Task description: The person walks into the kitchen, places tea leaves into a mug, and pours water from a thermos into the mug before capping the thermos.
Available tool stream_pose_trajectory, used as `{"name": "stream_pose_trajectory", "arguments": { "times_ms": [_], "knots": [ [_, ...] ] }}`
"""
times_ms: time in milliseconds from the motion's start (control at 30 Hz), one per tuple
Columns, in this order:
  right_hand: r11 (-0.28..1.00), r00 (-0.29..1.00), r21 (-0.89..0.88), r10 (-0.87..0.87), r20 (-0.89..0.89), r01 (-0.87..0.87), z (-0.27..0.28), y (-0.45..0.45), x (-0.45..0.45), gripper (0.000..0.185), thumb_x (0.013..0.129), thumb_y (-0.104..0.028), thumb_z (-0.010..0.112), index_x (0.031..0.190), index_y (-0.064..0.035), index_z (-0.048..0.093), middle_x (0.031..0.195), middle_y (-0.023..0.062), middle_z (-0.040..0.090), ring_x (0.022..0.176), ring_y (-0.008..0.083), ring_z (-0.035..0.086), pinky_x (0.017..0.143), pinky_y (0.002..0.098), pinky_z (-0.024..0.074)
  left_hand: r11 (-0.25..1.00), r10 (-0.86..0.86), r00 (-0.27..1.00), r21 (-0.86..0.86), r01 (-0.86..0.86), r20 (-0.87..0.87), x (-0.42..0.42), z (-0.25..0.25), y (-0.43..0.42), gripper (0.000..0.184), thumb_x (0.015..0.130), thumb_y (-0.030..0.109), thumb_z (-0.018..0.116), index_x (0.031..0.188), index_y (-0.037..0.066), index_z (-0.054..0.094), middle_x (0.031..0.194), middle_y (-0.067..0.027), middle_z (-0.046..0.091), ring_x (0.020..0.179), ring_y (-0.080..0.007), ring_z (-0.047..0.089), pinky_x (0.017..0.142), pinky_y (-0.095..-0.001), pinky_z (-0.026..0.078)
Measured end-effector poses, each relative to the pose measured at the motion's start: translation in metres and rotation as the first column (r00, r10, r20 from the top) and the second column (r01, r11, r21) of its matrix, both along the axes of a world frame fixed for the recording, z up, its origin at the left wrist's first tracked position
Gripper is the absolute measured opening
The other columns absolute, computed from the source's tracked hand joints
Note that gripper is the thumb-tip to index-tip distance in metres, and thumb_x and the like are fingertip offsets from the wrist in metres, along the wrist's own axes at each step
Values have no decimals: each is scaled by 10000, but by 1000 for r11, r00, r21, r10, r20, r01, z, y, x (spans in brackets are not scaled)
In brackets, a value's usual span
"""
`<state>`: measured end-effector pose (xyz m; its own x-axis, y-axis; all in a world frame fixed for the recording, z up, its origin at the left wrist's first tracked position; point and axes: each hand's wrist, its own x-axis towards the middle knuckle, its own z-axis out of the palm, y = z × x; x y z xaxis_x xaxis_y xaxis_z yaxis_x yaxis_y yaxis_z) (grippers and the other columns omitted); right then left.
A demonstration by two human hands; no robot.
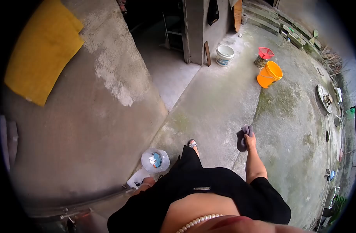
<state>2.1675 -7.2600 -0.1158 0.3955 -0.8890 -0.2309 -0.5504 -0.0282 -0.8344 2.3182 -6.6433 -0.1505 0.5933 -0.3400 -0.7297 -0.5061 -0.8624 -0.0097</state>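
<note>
Purple-grey cloth (246, 129) bunched in the right hand (249, 140), fingers closed round it, arm out to the person's right above the concrete floor (220, 106). Darker patch just left of the cloth: fold or shadow, can't tell. The bunch is crumpled, so no clear long axis. Orange bucket (265, 80) lies ahead of the cloth and slightly right, well apart from it, mouth up; right hand is the nearer one to it. Red basket (265, 53) just beyond that bucket, white bucket (224, 61) farther left. Left hand (148, 181) is low on the left, partly hidden, beside a bag-lined bin (145, 158) and a white flat item (134, 178); can't tell if it is open or gripping anything.
</note>
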Motion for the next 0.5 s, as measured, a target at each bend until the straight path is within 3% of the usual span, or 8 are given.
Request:
{"name": "stream_pose_trajectory", "arguments": {
  "times_ms": [167, 233, 267, 300, 333, 400, 433, 500],
  "knots": [
    [994, 984, 105, -9, 179, -10, -25, -15, 131, 382, 704, -152, 617, 1055, -21, 543, 927, 91, 598, 854, 196, 555, 764, 312, 439, 966, -50, 987, -244, 86, 150, 116, -48, -104, 172, 736, 244, 542, 736, 108, 647, 792, -111, 642, 727, -264, 630, 568, -383, 478],
    [987, 984, 70, 154, -89, -148, 13, -11, 154, 350, 669, -158, 625, 985, -17, 575, 832, 95, 610, 800, 219, 577, 732, 325, 452, 805, 329, 942, -500, -318, -69, 162, -82, -139, 172, 732, 235, 550, 683, 94, 637, 705, -96, 631, 637, -255, 611, 512, -381, 453],
    [989, 976, 105, 118, -181, -100, 8, -19, 163, 392, 660, -170, 626, 1020, -25, 571, 876, 125, 619, 852, 249, 589, 764, 333, 455, 483, 579, 732, -571, -663, -360, 202, -93, -153, 202, 744, 233, 543, 646, 73, 619, 639, -85, 612, 562, -239, 584, 468, -377, 426],
    [990, 961, 135, 82, -266, -47, -3, -27, 161, 435, 651, -182, 627, 1055, -34, 567, 919, 155, 628, 903, 279, 602, 795, 342, 458, 70, 705, 281, -330, -941, -651, 237, -27, -201, 164, 782, 187, 526, 701, 69, 606, 585, -43, 561, 523, -173, 536, 426, -314, 381],
    [950, 952, 286, -38, -303, 129, -20, -43, 163, 431, 648, -145, 602, 1060, -24, 564, 908, 162, 628, 853, 269, 618, 727, 340, 484, -143, 626, 175, -332, -932, -760, 269, 5, -237, 109, 800, 154, 545, 831, 67, 603, 638, -22, 560, 576, -127, 542, 446, -248, 387],
    [926, 946, 318, -101, -309, 203, -51, -73, 161, 420, 648, -101, 559, 1055, 0, 562, 849, 150, 628, 756, 233, 624, 647, 326, 490, -66, 651, 355, -515, -855, -671, 336, 32, -293, 173, 801, 156, 577, 943, 57, 584, 708, -22, 579, 616, -116, 550, 471, -239, 406],
    [931, 939, 297, -108, -326, 211, 7, -67, 179, 414, 643, -91, 557, 1040, 24, 560, 834, 149, 626, 739, 225, 621, 629, 332, 486, -65, 649, 390, -558, -827, -653, 365, 45, -314, 175, 804, 164, 575, 943, 58, 587, 726, -23, 583, 626, -113, 552, 477, -238, 411],
    [941, 923, 252, -122, -366, 225, -38, -101, 178, 434, 639, -96, 560, 1050, 44, 549, 846, 153, 619, 752, 228, 615, 617, 330, 480, -64, 651, 443, -627, -777, -616, 408, 54, -351, 181, 809, 178, 571, 944, 60, 595, 760, -25, 590, 646, -108, 555, 489, -236, 420]
  ]
}}
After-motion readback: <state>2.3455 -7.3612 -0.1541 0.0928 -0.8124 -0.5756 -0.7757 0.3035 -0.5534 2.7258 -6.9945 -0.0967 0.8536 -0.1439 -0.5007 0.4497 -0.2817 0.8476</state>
